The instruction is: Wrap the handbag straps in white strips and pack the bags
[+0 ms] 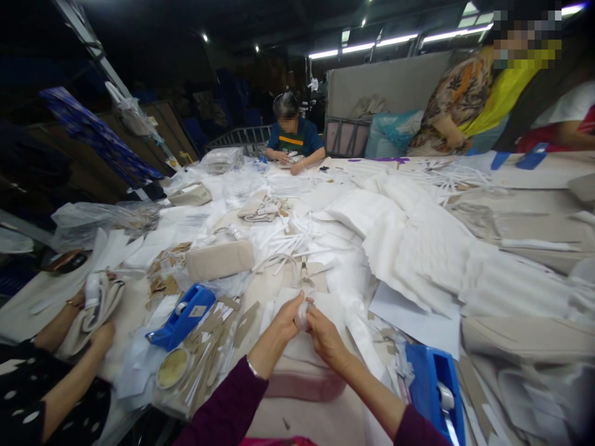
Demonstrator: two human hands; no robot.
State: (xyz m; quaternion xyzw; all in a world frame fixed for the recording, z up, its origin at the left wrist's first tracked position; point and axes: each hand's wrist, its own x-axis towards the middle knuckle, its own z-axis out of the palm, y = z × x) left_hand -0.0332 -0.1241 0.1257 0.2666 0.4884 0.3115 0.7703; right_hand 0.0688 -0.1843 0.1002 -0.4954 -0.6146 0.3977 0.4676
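My left hand and my right hand meet in the middle of the head view. The fingers of both are closed on a small whitish, translucent wrapped piece, its contents hidden. Just beyond it lies a strap end with a metal clasp. Below my hands a beige bag rests on the table, partly covered by a white sheet. A pale curved handle arches behind the bag.
Blue tape dispensers stand to the left and right. A round tub sits among beige strips. White foam sheets heap up on the right. At left, a co-worker's hands hold a beige bag; other people are across the table.
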